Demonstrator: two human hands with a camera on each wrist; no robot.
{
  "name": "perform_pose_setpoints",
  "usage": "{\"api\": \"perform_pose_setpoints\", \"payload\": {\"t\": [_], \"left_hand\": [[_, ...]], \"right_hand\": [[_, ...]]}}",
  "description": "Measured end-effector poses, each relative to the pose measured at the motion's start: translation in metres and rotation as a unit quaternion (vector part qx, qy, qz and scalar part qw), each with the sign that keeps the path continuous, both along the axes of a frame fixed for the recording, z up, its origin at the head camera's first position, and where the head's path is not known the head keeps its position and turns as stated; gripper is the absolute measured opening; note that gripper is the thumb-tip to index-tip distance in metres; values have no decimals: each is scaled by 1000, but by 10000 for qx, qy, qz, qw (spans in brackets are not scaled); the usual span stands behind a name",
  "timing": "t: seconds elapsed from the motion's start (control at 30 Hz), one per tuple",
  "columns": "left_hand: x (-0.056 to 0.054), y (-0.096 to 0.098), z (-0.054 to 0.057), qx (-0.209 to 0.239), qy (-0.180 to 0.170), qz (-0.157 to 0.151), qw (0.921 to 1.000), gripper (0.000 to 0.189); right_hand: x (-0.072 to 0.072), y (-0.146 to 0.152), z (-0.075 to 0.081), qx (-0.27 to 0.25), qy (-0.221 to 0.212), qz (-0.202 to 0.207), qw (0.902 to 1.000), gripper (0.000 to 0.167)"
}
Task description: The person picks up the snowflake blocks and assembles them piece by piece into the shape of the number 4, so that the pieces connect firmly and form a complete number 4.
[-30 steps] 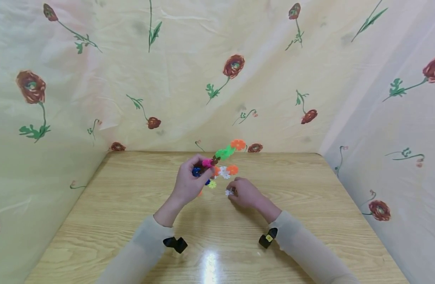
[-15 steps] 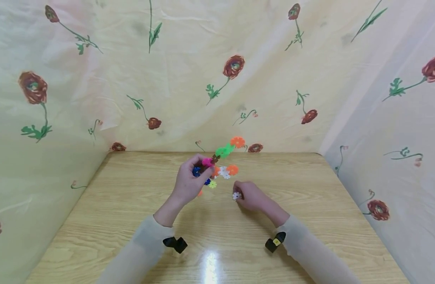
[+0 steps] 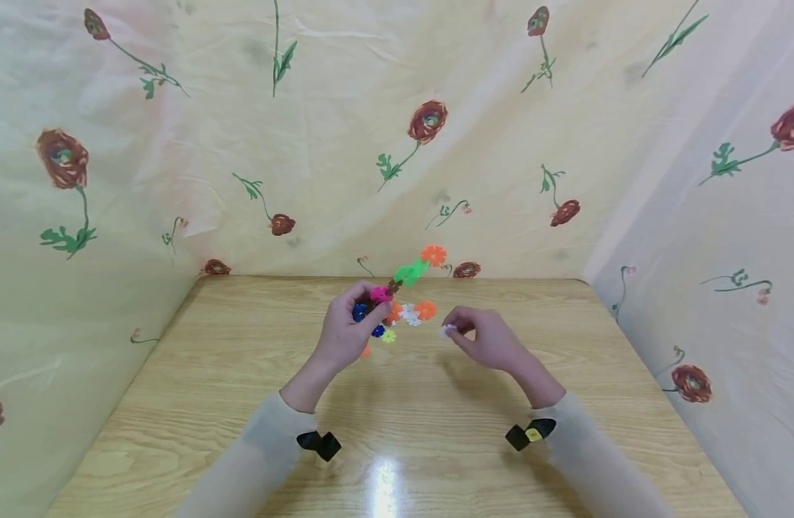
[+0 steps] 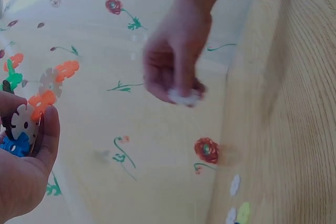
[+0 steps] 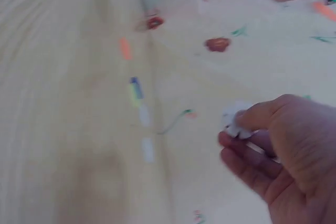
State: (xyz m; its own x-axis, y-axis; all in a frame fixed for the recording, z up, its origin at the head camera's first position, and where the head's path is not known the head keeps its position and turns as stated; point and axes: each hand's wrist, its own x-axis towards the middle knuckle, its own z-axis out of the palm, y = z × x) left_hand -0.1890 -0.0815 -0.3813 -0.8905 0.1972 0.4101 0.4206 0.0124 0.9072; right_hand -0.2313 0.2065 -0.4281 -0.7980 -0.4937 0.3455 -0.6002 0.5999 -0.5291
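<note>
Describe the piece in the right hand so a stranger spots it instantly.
Over the wooden table, find the right hand, across from the left hand with its colourful chain of pieces. The right hand pinches a small white notched piece. Other white pieces sit in the chain or lie on the table; this one alone is held apart.

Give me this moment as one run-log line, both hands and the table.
left hand: holds joined flower-shaped pieces | right hand: pinches white piece, apart from joined ones | table: yellow piece, orange piece
</note>
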Motion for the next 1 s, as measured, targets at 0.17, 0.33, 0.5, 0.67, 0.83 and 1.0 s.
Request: {"api": "perform_pose_setpoints", "payload": {"t": [0.17,0.33,0.5,0.67,0.83,1.0], "left_hand": [[1,0,-1,48,-68,3,10000,14],[0,1,-3,25,93,-14,10000,14],[-1,3,-2,66,229,-64,9997,12],[-1,3,-3,61,237,-44,9997,12],[0,4,-2,36,226,-15,9997,12],[1,6,0,54,169,-99,9998,12]], "right_hand": [[8,0,19,-1265,1055,356,9857,20],[14,-6,31,-2098,1967,868,9538,34],[17,-11,42,-2300,2518,1176,9327,33],[19,-13,44,-2197,2693,1093,9313,18],[20,-13,44,-2109,2716,1015,9335,17],[23,-14,45,-1998,2769,982,9348,35]]}}
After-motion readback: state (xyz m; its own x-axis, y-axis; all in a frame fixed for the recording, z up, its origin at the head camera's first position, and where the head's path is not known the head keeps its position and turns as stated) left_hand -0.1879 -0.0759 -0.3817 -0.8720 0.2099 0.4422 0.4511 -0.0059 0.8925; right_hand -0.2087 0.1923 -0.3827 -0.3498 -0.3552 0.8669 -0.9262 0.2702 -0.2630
